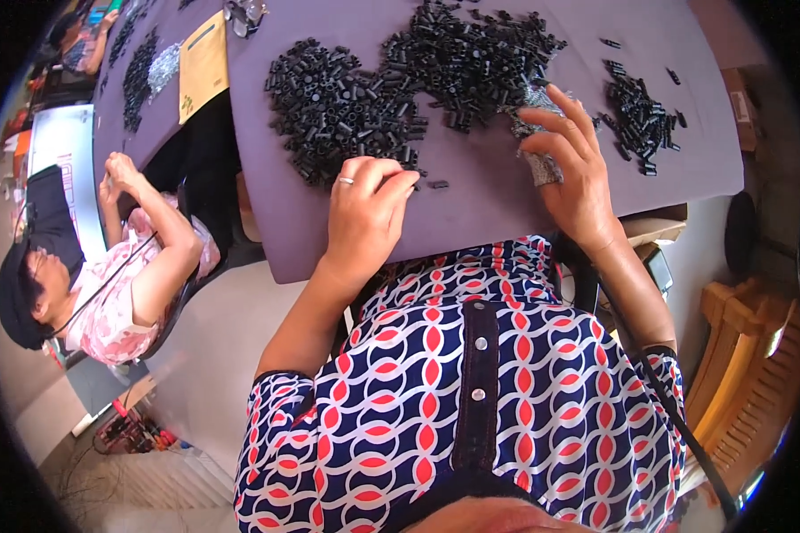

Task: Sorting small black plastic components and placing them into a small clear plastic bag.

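Observation:
My left hand [364, 209] is closed at the near edge of a large heap of small black cylindrical pieces [338, 107]. Its thumb and fingers press together; what lies between the fingertips is hidden. Just right of them, a single black piece [438, 185] lies on the cloth. My right hand [578, 169] has its fingers apart and curved over a small pile of thin silver metal pieces [542, 164]. Beyond that, a second black heap [467, 62] joins the first. Right of my right hand lies a smaller group of longer black pieces [640, 120].
The table has a purple-grey cloth [280, 231]. At the left, a co-worker [124, 275] sits by another table bearing black pieces [139, 80], silver pieces [164, 67] and a yellow envelope [204, 67]. A wooden chair [738, 355] stands at the right.

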A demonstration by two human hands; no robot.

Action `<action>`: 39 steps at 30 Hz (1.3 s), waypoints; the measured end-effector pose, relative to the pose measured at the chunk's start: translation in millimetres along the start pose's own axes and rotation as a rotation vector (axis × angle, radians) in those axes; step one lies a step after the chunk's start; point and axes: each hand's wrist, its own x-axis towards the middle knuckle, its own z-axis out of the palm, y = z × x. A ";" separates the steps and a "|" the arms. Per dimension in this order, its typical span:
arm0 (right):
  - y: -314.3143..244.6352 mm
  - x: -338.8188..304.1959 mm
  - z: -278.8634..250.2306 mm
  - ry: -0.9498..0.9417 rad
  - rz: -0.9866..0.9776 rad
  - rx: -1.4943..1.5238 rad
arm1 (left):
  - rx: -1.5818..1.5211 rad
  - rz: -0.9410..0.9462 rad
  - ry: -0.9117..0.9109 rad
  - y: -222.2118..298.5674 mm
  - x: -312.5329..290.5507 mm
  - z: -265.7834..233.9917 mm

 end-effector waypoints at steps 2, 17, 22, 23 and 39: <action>13.8 0.1 -8.8 0.003 0.015 -0.009 | 0.017 -0.014 -0.023 6.1 2.9 4.8; 12.0 4.2 -0.3 -0.129 -0.053 -0.182 | -0.012 -0.047 -0.054 17.3 7.5 -0.1; -9.4 12.8 -13.4 -0.134 0.034 0.132 | -0.099 -0.052 0.027 24.6 17.1 -3.2; -12.8 11.0 -14.7 -0.145 0.096 0.214 | -0.139 -0.030 0.045 28.6 21.8 -0.1; -10.2 -6.0 -20.5 -0.185 0.504 0.914 | -0.390 0.031 0.043 63.7 61.0 42.5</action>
